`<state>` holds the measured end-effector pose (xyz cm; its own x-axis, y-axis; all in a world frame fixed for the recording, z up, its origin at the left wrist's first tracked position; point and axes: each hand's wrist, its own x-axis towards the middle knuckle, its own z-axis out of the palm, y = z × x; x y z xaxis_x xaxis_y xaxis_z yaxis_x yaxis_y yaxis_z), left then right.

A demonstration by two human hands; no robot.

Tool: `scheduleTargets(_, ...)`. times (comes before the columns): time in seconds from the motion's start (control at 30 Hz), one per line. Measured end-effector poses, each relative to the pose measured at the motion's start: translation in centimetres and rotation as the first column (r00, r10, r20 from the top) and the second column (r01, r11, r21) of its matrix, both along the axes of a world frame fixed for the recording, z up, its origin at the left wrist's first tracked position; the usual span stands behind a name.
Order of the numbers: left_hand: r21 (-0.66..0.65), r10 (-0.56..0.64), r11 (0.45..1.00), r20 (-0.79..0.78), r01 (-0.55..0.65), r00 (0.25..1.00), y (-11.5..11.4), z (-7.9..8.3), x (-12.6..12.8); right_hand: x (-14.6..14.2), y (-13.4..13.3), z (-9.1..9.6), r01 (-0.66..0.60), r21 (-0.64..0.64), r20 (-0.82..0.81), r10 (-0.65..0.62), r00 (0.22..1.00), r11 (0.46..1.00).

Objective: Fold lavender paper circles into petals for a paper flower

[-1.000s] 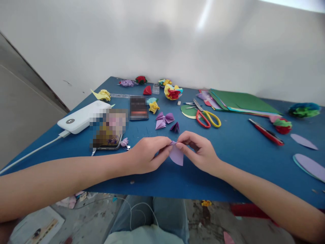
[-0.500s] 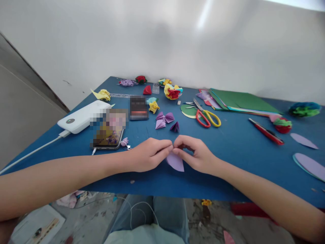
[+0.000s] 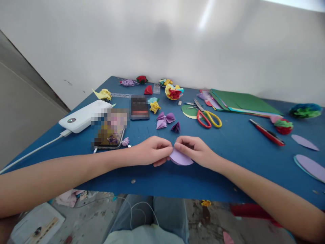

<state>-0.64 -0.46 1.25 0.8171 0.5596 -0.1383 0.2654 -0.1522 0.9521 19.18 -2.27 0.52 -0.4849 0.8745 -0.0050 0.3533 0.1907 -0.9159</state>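
A folded piece of lilac paper point(image 3: 181, 158) is pinched between both hands just above the front of the blue table. My left hand point(image 3: 157, 151) grips its left tip, thumb against curled fingers. My right hand point(image 3: 194, 148) holds its upper edge, with the thumb pressed toward the index finger. The paper's rounded edge faces me. Just beyond the hands lie pleated light purple paper pieces point(image 3: 165, 120) and a dark purple pleated piece point(image 3: 176, 127).
Scissors point(image 3: 208, 117) rest on round green paper behind my right hand. A phone point(image 3: 113, 132) and white power bank point(image 3: 83, 117) lie left. To the right are a red utility knife point(image 3: 267, 133), lilac ovals point(image 3: 311, 166) and stacked coloured sheets point(image 3: 245, 101). Paper flowers point(image 3: 174, 92) stand behind.
The lilac paper has turned, its lower end swinging up and to the right. My left fingers have curled more, and my right thumb has moved up along the paper.
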Motion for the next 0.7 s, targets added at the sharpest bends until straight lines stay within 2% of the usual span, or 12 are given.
scheduleTargets(0.1, 0.013, 0.084, 0.996, 0.062, -0.085, 0.995, -0.06, -0.35, 0.12, 0.23, 0.45, 0.04, 0.024, -0.097, -0.075, -0.031, 0.997, 0.995)
scheduleTargets(0.23, 0.064, 0.125, 0.989, 0.098, -0.131, 0.987, -0.17, -0.66, 0.11, 0.41, 0.76, 0.10, -0.045, -0.229, -0.111, 0.020, 0.994, 0.973)
scheduleTargets(0.7, 0.084, 0.131, 0.987, 0.096, -0.139, 0.987, -0.12, -0.60, 0.13, 0.14, 0.64, 0.19, -0.045, -0.170, -0.078, 0.032, 0.996, 0.984)
